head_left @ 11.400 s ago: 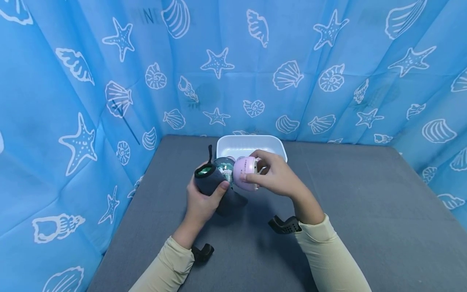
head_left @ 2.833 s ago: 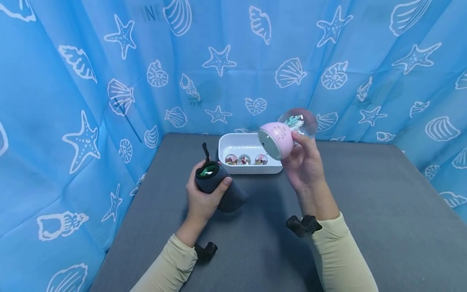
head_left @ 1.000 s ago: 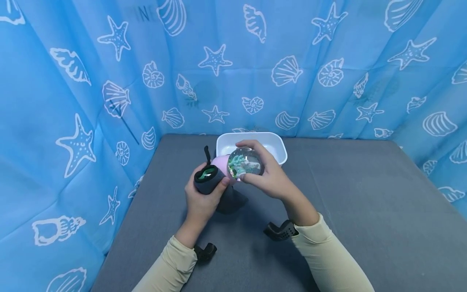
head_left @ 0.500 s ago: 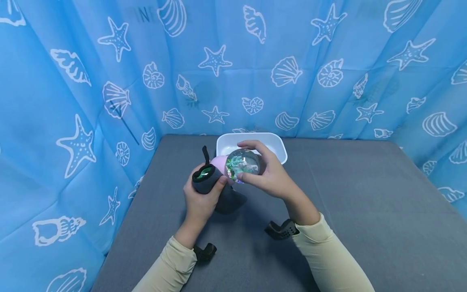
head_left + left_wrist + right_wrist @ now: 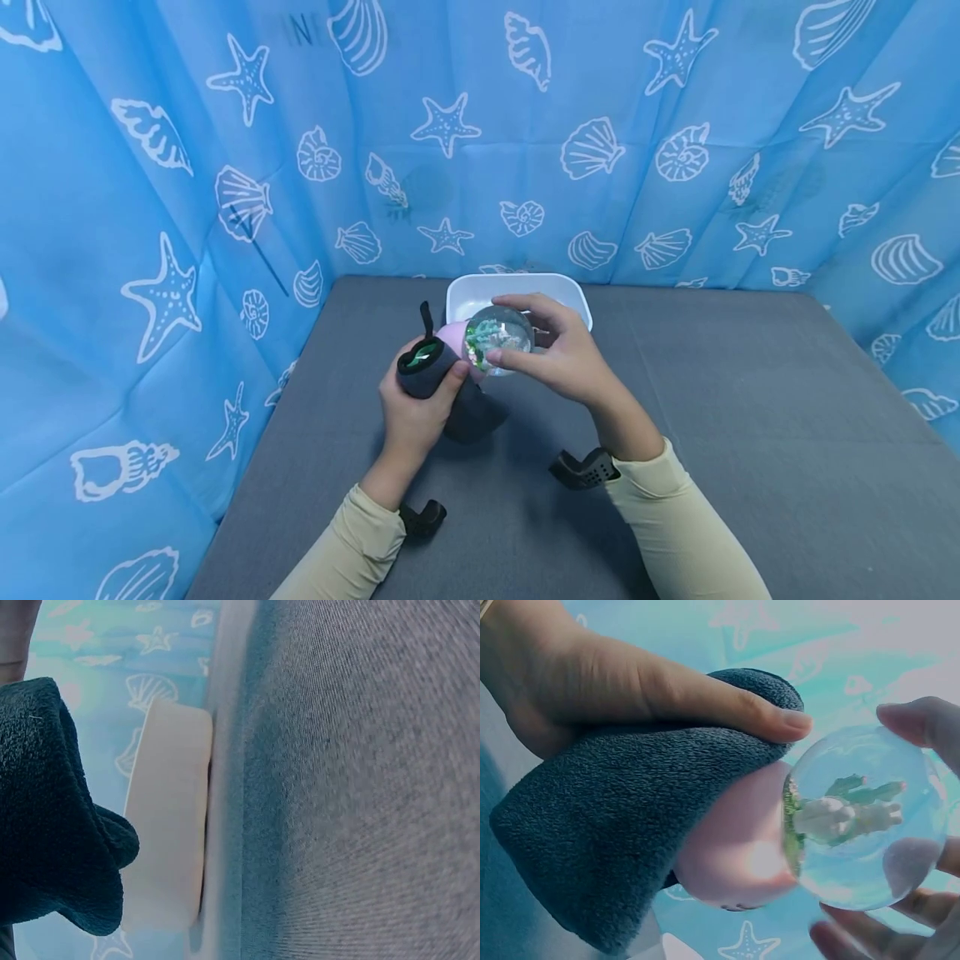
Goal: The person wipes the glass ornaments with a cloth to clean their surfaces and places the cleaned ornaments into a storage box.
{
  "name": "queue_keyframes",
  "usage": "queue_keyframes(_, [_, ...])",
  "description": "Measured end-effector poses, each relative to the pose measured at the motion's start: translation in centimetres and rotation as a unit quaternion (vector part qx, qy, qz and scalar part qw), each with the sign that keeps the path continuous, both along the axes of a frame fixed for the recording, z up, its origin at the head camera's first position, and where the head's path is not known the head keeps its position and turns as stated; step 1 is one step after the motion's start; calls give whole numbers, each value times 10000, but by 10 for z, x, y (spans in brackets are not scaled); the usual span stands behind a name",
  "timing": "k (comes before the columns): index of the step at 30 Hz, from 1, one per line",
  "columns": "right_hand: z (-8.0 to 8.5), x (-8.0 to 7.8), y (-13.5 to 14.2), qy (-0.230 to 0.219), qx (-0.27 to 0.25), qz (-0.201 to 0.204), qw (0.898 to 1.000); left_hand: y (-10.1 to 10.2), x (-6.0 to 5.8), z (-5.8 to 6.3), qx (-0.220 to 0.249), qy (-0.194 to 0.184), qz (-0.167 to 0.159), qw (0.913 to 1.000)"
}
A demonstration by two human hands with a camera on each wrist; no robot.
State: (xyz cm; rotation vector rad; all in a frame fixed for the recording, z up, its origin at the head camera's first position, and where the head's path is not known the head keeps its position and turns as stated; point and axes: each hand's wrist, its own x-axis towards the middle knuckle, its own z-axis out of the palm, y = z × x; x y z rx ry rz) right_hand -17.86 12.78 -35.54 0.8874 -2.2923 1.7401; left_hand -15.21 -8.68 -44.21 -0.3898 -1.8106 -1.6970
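A snow globe (image 5: 498, 338) with a clear ball, a green cactus-like figure inside and a pink base (image 5: 739, 840) lies on its side in the air between both hands. My left hand (image 5: 417, 408) grips a dark blue-grey cloth (image 5: 622, 825) with a black hanging loop, its folds lying against the pink base. Green shows inside the cloth's rolled upper end. Around the clear ball, the fingers and thumb of my right hand (image 5: 562, 350) are spread and curved, holding it from the right. The base's far end is hidden by the cloth.
Behind the hands a white tray (image 5: 577, 308) stands on the grey table (image 5: 750, 433), partly covered by the right hand. A blue curtain (image 5: 465, 192) with shells and starfish hangs along the back and sides.
Earlier the cloth was on the clear ball; then the right hand lifted the globe up and right. It is now turned round, base toward the cloth. In the last second hands barely shifted.
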Motion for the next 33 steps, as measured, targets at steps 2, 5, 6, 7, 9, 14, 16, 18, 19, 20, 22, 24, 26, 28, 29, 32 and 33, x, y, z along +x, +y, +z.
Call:
queue_keyframes(2, [1, 0, 1, 10, 160, -161, 9997, 0, -1, -1, 43, -24, 15, 10000])
queue_keyframes(5, [2, 0, 2, -44, 313, -218, 9993, 0, -2, -3, 56, -43, 57, 10000])
queue_keyframes(6, [2, 0, 3, -49, 362, -242, 9990, 0, -2, -4, 53, -51, 66, 10000])
queue_keyframes(7, [2, 1, 3, -50, 402, -264, 9988, 0, -2, -4, 50, -48, 74, 9999])
queue_keyframes(9, [2, 0, 3, -27, 449, -299, 9985, 0, -2, -4, 55, -48, 91, 9999])
queue_keyframes(14, [1, 0, 2, -12, 448, -450, 9980, 0, -2, -3, 102, -30, 110, 9999])
queue_keyframes(16, [1, 0, 1, -55, 431, -519, 9977, 0, -2, -2, 104, -12, 111, 9999])
queue_keyframes(18, [2, 0, 0, -153, 411, -621, 9971, 0, -2, -1, 87, 11, 97, 9999])
queue_keyframes(19, [2, 1, -1, -274, 388, -689, 9965, 1, -1, -1, 63, 30, 90, 9999])
queue_keyframes(20, [3, 1, -1, -428, 351, -749, 9957, 1, -1, -1, 34, 45, 87, 9999])
queue_keyframes(22, [3, 1, -2, -737, 284, -893, 9929, 2, -1, 0, -18, 65, 70, 10000])
queue_keyframes(24, [4, 1, -2, -1064, 219, -990, 9891, 2, -1, 0, -65, 60, 64, 9999])
queue_keyframes(26, [4, 1, -2, -1297, 194, -1011, 9862, 2, -1, -1, -106, 33, 65, 9999])
queue_keyframes(28, [5, 0, -2, -1419, 230, -954, 9850, 2, 0, -2, -124, 6, 74, 9999])
queue_keyframes(29, [5, 0, -2, -1451, 267, -910, 9849, 2, 0, -3, -123, 7, 90, 9999])
queue_keyframes(32, [7, 2, -1, -1370, 430, -795, 9864, 2, -1, -4, -105, 27, 140, 9998])
queue_keyframes(33, [7, 2, 0, -1270, 502, -764, 9877, 2, -1, -4, -93, 49, 156, 9998])
